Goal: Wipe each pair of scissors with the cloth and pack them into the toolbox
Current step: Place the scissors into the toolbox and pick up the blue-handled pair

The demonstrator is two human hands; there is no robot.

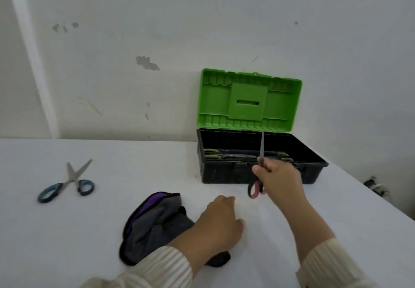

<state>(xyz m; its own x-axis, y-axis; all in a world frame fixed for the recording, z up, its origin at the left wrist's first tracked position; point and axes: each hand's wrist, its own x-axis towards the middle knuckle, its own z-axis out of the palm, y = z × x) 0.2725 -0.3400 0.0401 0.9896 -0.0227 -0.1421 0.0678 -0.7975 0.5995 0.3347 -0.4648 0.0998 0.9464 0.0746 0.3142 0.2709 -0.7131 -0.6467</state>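
Soft, even, rather dim light; slight blur throughout.
Faint shadows are cast on the table (67,231); no glare is seen; straight lines are bent toward the edges by the wide lens.

One head cam only, worn, wide-angle. Looks fwd and down over white table (67,231) toward wall (134,18). Hands close at btm of frame; open toolbox (258,175) mid-dist, right of ctr. No 2nd view.

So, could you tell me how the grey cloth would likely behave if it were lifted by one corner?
The cloth lies crumpled in soft folds, so it would probably droop and unfold. It looks light and unlikely to roll or slip.
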